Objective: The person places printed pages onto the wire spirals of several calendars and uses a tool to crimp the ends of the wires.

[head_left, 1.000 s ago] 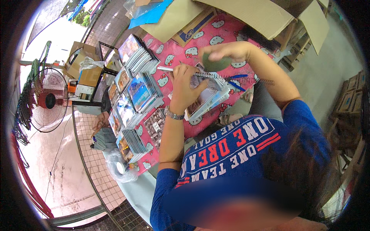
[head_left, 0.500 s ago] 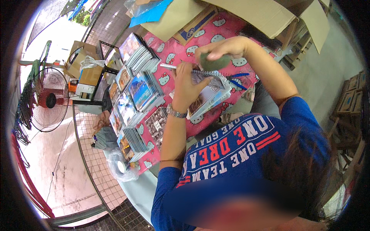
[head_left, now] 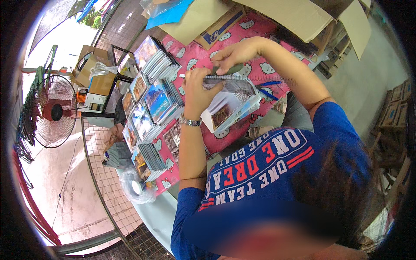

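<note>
Head view. The left hand [head_left: 197,91], wearing a metal watch [head_left: 191,123], comes in along an upright forearm with the back of the hand uppermost. Its fingers are bent over the left part of the spine [head_left: 234,78] of a notebook [head_left: 232,102], with the thumb spread to the right; they grip the notebook. The right arm is bent at the elbow and reaches in from the right, above the spine. The right hand [head_left: 239,54] is palm down, its fingers pointing left and slightly curled. A dark green pad [head_left: 234,68] shows beneath it; whether the fingers are closed on anything cannot be told.

The notebook is in front of the torso, over the pink-covered worktop [head_left: 200,54]. Its spine runs nearly level, left to right, on the side away from the body; the leaves slope from it toward the body. The long axis of the leaves cannot be judged with certainty. A thin coil [head_left: 281,80] projects beyond the spine's right end. Blue pens [head_left: 268,94] lie just right of the notebook. Stacks of books [head_left: 158,102] stand to the left. Another person's hand [head_left: 113,135] shows beyond them.
</note>
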Tool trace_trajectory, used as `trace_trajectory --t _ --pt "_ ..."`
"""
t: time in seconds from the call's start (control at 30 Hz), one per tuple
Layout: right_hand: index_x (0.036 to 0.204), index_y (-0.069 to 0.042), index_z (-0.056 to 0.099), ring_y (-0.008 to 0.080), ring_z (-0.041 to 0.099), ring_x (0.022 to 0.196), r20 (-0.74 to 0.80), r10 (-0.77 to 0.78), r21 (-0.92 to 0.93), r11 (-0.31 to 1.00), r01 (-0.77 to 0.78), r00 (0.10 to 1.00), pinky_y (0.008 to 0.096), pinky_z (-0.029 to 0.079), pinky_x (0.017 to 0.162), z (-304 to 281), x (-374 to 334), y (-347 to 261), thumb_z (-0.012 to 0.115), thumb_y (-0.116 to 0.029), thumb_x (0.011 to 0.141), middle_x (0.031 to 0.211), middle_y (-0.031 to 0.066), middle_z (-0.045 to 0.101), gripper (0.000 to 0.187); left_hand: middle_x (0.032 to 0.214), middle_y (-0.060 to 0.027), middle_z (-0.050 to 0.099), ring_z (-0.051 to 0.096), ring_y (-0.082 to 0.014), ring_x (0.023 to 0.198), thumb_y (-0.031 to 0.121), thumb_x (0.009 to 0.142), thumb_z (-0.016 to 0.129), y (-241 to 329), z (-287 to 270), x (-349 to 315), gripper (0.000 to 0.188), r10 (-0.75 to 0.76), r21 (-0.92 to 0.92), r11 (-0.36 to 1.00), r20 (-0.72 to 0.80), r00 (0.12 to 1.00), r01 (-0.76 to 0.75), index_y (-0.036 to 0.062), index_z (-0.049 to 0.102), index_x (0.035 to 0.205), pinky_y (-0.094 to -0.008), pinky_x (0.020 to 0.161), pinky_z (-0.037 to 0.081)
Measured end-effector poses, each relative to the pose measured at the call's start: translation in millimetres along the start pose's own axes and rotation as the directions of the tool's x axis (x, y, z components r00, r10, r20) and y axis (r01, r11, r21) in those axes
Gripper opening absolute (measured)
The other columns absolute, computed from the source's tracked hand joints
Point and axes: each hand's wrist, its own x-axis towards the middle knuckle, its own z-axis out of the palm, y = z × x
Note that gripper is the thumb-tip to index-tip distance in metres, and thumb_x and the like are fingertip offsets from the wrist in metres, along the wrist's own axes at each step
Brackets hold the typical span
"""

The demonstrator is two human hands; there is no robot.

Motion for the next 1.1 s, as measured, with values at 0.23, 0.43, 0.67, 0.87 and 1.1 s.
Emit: trace_trajectory --t 0.23,0.43,0.67,0.87,1.1 --pt "0.114 -0.008 0.058 0.0119 0.056 0.088 -0.043 0.074 -0.134 0.988 -0.079 0.996 0.0292 0.046 0.079 -5.4 0.1 -4.8 0.063 -0.043 0.089 0.099 0.0014 0.06 0.044 0.091 -0.0056 0.06 0.052 -0.0266 0.092 0.028 0.062 0.086 2.5 -3.6 8.3 0.041 -0.056 -0.02 0.998 0.011 0.998 0.056 0.0096 0.061 0.089 -0.0394 0.08 0.041" --pt "0.107 -0.004 0.056 0.0099 0.049 0.083 -0.075 -0.203 0.309 0.926 0.216 0.976 0.0248 0.04 0.073 0.2 1.0 -5.6 0.067 -0.048 0.084 0.092 0.0002 0.053 0.051 0.09 -0.0074 0.061 0.053 -0.0272 0.09 0.024 0.062 0.086 0.2 -7.3 8.8 0.041 -0.05 -0.051 0.998 -0.033 0.998 0.048 0.0074 0.06 0.089 -0.0383 0.078 0.042" --pt "0.108 -0.006 0.058 0.0104 0.056 0.084 -0.014 0.035 -0.052 0.998 -0.036 0.999 0.0257 0.045 0.074 -10.8 21.2 -8.7 0.065 -0.045 0.085 0.094 0.0012 0.057 0.046 0.091 -0.0117 0.059 0.054 -0.0317 0.094 0.015 0.063 0.082 -4.2 -13.8 4.5 0.038 -0.119 -0.088 0.99 -0.053 0.992 0.114 0.0052 0.06 0.093 -0.0399 0.084 0.043" --pt "0.108 -0.007 0.058 0.0106 0.055 0.092 0.044 -0.11 0.302 0.949 0.092 0.993 0.0259 0.045 0.079 -7.9 38.6 -2.5 0.066 -0.04 0.086 0.1 0.003 0.059 0.04 0.095 -0.0129 0.057 0.055 -0.031 0.093 0.006 0.067 0.077 -16.7 -20.9 1.7 0.033 -0.121 -0.051 0.991 0.008 0.993 0.121 0.0039 0.06 0.095 -0.0376 0.084 0.044" --pt "0.106 -0.008 0.058 0.0105 0.052 0.087 -0.005 -0.172 0.295 0.941 0.166 0.985 0.0262 0.042 0.078 -4.2 58.3 -4.0 0.065 -0.047 0.085 0.097 -0.0006 0.056 0.045 0.093 -0.009 0.057 0.057 -0.0212 0.086 0.0 0.071 0.076 -45.9 -17.9 -12.6 0.031 -0.188 -0.224 0.957 -0.001 0.982 0.184 0.002 0.06 0.098 -0.0311 0.076 0.046"
